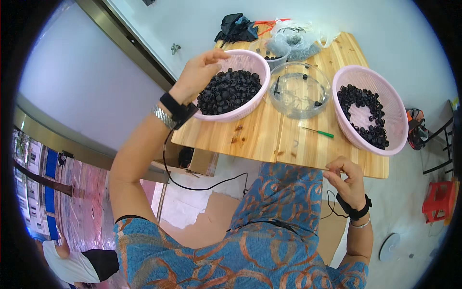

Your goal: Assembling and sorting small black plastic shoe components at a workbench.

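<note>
My left hand (199,73) is raised over the left rim of a pink plastic basket (263,67), its fingers stretched out with nothing seen in them. Many small black round plastic parts (230,91) are heaped in that basket. At the table's front edge, my right hand (347,182) has thumb and fingers drawn together in a pinch. Whatever it may hold is too small to make out. A green-handled screwdriver (325,134) lies on the table between that hand and a clear round tub (301,113), which has a few black bits inside.
A second pink basket (397,106) with black parts stands on the right of the wooden table (255,139). Behind are a clear small tub (279,48), a plastic bag (308,36) and a black bag (236,29). Below sits a cardboard box (204,161); a red stool (438,200) stands right.
</note>
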`<action>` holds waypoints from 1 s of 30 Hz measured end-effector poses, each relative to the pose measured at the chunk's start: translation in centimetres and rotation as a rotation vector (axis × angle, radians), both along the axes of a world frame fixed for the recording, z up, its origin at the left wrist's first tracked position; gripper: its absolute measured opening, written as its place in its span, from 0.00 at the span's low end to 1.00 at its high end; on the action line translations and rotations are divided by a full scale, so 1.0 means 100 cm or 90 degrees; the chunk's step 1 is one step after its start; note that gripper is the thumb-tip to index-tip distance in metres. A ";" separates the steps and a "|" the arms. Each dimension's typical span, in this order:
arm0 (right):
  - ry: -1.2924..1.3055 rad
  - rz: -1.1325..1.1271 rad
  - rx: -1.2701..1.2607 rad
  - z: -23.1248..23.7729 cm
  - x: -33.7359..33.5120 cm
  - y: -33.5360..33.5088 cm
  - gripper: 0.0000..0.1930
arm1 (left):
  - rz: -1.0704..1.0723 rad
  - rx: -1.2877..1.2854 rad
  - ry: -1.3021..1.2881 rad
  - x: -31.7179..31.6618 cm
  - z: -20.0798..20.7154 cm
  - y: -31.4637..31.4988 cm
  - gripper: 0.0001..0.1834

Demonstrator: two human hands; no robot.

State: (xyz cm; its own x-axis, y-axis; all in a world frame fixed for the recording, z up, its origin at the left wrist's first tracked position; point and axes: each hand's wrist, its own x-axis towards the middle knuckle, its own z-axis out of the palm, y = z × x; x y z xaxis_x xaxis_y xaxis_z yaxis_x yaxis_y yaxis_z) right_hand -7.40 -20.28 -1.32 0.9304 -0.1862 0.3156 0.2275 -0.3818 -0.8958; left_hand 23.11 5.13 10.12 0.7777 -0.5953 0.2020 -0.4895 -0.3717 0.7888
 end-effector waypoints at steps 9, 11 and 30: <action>0.027 0.098 -0.108 0.006 0.010 -0.016 0.09 | -0.183 0.441 -0.302 0.093 0.034 -0.116 0.13; 0.030 0.107 -0.099 0.006 0.012 -0.016 0.09 | -0.246 0.573 -0.419 0.126 0.009 -0.144 0.11; 0.100 0.063 -0.072 -0.034 0.017 -0.050 0.10 | -0.116 0.756 -0.386 0.179 -0.102 -0.227 0.13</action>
State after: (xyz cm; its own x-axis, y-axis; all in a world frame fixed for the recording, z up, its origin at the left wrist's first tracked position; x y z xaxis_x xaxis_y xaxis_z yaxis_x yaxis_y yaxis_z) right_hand -5.71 -25.28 -4.69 0.9818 -0.0626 0.1795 0.1306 -0.4640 -0.8762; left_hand 41.04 -17.62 -0.08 0.6420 -0.7336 -0.2229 -0.7589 -0.5669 -0.3205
